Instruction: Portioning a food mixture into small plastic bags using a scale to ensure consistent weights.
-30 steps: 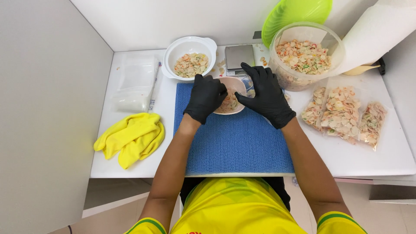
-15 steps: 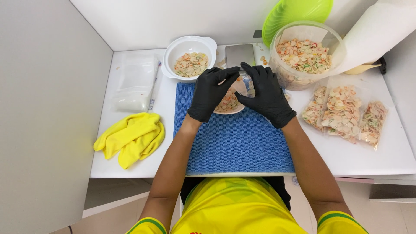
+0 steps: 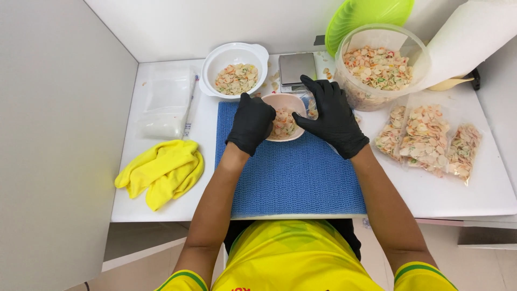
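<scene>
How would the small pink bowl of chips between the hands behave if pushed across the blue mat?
The small pink bowl looks light plastic, so it probably moves easily. The textured blue mat likely grips its base, so it may tip rather than slide. Its loose chips could spill.

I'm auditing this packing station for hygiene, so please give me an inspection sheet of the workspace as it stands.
Surface: white table with a blue mat in the middle.
Job's things: small pink bowl of mixed chips on the mat; white bowl; clear tub; three filled bags.
Clutter: yellow cloth, empty clear bags, loose chips by the scale.
Grips: left hand and right hand, black-gloved, flank the pink bowl.
Cables: nothing seen.
Surroundings: white walls, green lid, paper roll.
</scene>
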